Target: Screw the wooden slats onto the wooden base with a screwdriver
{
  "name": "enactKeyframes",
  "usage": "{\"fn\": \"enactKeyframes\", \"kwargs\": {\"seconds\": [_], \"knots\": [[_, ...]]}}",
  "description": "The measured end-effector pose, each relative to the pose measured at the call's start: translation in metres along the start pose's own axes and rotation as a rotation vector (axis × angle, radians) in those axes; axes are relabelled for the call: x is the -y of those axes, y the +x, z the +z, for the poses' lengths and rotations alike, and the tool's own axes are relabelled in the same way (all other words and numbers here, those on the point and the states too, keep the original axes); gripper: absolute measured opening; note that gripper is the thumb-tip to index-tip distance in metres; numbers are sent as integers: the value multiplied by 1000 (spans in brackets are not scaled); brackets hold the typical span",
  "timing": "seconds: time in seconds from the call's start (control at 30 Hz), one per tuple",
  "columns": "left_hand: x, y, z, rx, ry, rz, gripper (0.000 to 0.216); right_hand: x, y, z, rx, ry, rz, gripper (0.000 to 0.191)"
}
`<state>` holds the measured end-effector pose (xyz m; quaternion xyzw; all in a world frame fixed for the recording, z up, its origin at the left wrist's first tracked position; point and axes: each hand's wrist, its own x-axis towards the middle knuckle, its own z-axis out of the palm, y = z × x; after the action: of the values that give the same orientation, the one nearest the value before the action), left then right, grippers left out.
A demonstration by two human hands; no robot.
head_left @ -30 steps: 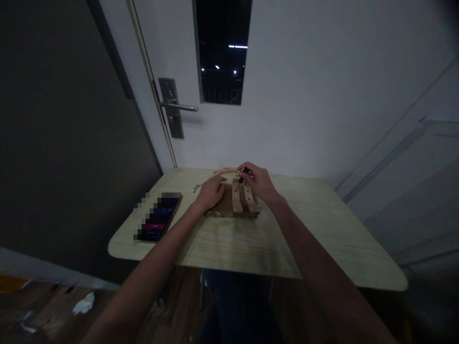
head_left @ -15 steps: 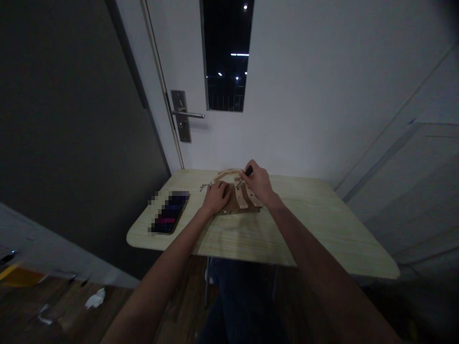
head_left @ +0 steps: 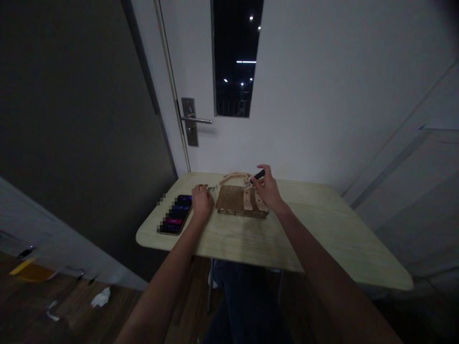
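Over the board (head_left: 230, 198), a screwdriver (head_left: 258, 176) is clamped by fingers of the right hand (head_left: 268, 191), while the grip of the left hand (head_left: 202, 200), near screws (head_left: 213, 188), cannot be told.

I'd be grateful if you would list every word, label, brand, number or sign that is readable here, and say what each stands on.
None can be quoted with certainty.
Phone screen: pale digits, too blurred to read surely.
Phone screen, red bar and lines near it: too small to read.
Black-handled tool and brown board: no lettering visible.
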<state>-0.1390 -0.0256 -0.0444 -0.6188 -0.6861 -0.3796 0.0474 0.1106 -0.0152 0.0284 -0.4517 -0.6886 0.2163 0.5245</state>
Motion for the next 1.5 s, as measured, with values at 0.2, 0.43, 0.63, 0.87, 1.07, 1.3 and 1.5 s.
{"fn": "enactKeyframes", "kwargs": {"seconds": [0.2,0.43,0.63,0.87,1.07,1.3,1.5], "knots": [[-3,8,8,159,149,-8,38,0,0,5,28,5,-16,46],[-8,19,14,229,256,-28,34,-9,-1,3,-51,55,-9,49],[-8,19,16,225,235,-22,32,-12,0,4,-67,79,-15,50],[-8,17,14,140,42,45,18,-13,-2,4,-50,113,-5,51],[-6,12,9,43,-278,139,9,-17,-5,3,-46,229,27,63],[-41,23,-7,72,-533,270,15,-13,-9,1,-27,244,-12,71],[-81,16,2,201,-682,490,15,-5,-11,-1,-66,201,-11,58]]}}
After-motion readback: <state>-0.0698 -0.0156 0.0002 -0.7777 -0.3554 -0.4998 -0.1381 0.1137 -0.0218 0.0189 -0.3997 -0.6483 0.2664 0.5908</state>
